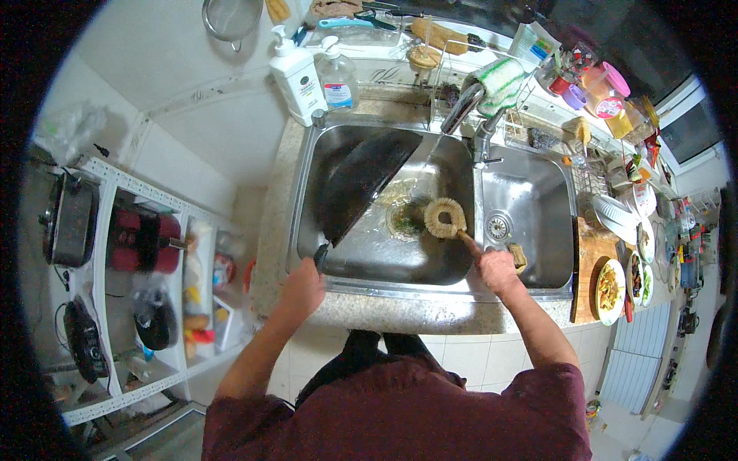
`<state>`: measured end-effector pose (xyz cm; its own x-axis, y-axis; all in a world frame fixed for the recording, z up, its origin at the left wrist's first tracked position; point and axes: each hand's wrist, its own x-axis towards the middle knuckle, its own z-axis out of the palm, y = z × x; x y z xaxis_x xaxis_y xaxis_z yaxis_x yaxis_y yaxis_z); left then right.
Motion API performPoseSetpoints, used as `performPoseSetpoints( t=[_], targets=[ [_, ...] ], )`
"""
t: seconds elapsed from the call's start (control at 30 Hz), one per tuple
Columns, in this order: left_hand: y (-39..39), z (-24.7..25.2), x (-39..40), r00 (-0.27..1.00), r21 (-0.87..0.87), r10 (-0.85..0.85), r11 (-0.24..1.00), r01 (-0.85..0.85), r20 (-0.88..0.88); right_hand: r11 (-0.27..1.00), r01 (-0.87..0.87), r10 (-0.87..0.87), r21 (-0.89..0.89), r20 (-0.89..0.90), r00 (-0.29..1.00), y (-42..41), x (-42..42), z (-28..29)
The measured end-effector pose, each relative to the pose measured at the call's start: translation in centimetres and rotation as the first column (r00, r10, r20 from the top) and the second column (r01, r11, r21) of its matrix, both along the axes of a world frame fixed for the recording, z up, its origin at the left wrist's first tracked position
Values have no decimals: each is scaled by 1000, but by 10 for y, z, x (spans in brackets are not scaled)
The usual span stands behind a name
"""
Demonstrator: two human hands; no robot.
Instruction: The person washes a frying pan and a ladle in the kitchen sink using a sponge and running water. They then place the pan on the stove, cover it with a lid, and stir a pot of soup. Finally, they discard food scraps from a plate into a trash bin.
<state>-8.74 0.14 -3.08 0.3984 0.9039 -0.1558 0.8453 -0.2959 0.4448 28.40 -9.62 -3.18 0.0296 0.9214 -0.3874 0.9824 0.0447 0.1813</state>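
Observation:
My left hand (304, 290) grips the black handle of a dark wok (369, 173), which is tipped on its side inside the large left sink basin (380, 262). In my right hand (497, 271) is the handle of a round pot brush (445, 218) with pale bristles. The brush head hangs over the right part of that basin, apart from the wok. Water runs from the faucet (464, 108) into the basin. Green scraps lie around the drain (406, 220). The wok's inner surface is mostly hidden from me by its tilt.
A smaller basin (527, 199) adjoins on the right, with a sponge (518, 258) at its front. Pump bottles (298, 80) stand behind the sink. On the right, a plate of food (610, 291) rests on a wooden cutting board (587, 271). White shelving (180, 288) stands left.

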Motion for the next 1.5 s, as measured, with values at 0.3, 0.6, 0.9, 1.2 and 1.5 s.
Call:
performPoseSetpoints(
  t=[0.3,0.6,0.9,1.2,1.5],
  targets=[
    [1,-10,37,852,-787,401,617,20,337,931,185,-124,315,-205,971,26,-2,31],
    [-14,0,50,801,-880,441,426,211,406,974,-26,56,224,-129,990,88,-2,-32],
    [-14,-11,47,741,-890,527,404,214,417,989,116,-138,-89,-825,548,33,-78,16],
    [-12,-1,55,743,-866,504,456,205,441,831,505,-326,235,-531,783,83,-52,-37],
    [-3,-4,54,785,-763,431,641,80,444,641,258,-524,-723,-658,-541,58,-126,29]
  ],
)
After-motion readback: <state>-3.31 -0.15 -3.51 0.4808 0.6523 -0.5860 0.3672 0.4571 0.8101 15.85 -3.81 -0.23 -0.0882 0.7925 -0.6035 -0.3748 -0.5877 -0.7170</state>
